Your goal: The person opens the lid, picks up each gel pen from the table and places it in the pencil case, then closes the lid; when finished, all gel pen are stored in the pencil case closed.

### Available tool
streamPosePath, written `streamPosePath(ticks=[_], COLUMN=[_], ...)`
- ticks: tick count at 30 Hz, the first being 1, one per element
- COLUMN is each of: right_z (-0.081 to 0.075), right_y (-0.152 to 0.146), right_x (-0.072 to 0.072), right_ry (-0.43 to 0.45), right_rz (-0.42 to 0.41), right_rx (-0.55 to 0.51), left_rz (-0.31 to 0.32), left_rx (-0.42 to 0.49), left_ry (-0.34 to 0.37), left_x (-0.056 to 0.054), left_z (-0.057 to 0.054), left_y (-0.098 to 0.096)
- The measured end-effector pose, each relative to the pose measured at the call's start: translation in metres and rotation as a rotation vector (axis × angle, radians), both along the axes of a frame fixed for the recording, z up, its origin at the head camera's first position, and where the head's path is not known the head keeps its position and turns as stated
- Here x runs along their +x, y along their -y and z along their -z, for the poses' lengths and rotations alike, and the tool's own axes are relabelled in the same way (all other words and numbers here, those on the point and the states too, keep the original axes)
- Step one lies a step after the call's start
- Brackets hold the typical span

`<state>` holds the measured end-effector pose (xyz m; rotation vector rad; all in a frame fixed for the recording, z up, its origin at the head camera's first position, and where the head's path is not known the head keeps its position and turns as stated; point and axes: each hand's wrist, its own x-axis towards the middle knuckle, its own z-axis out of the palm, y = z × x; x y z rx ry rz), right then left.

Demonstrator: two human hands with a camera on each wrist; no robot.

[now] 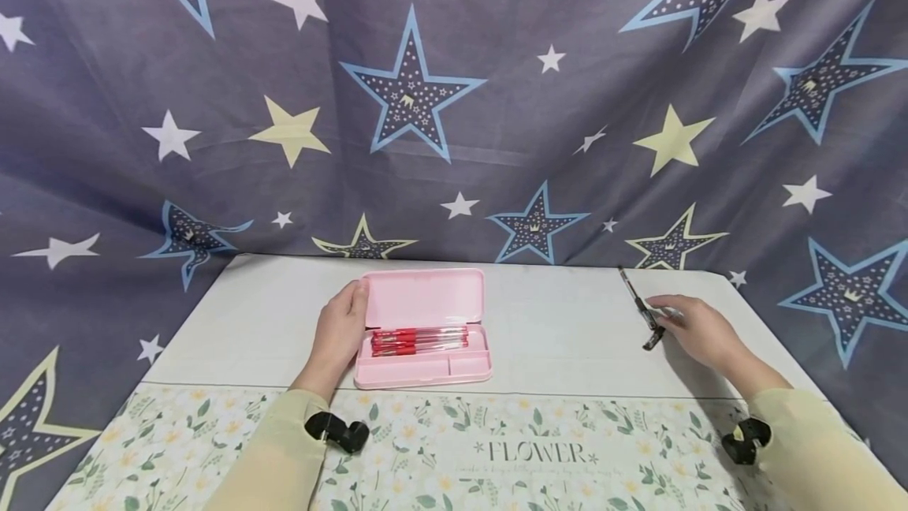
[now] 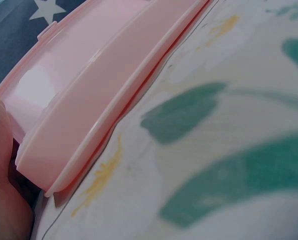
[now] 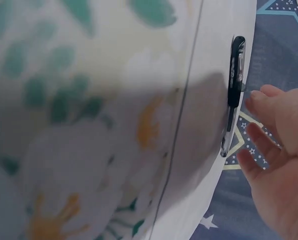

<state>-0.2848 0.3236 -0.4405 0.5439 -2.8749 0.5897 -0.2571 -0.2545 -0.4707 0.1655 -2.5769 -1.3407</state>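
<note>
Red pens are already laid in the open case, held at its side by the left grip. A black pen is left outside, on the desk, near the loosely spread, apparently unfilled right grip.

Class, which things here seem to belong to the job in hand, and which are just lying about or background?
Likely part of the job:
- pink pencil case, open, held by the left hand
- red pens inside it
- black pen by the right hand

Just there:
- floral table cover
- star-patterned cloth
- black wrist devices
</note>
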Motion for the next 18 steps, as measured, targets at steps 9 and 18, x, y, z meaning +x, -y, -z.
streamPosePath(ticks=[9,18], right_z=[0.005,0.008], right_y=[-0.007,-0.014], right_x=[0.004,0.008], right_ry=[0.071,0.015], right_rz=[-0.005,-0.039], right_rx=[0.016,0.050], left_rz=[-0.003,-0.003], left_rx=[0.008,0.008], left_ry=[-0.002,-0.003], left_x=[0.000,-0.001], left_z=[0.001,0.001], left_y=[0.001,-0.001])
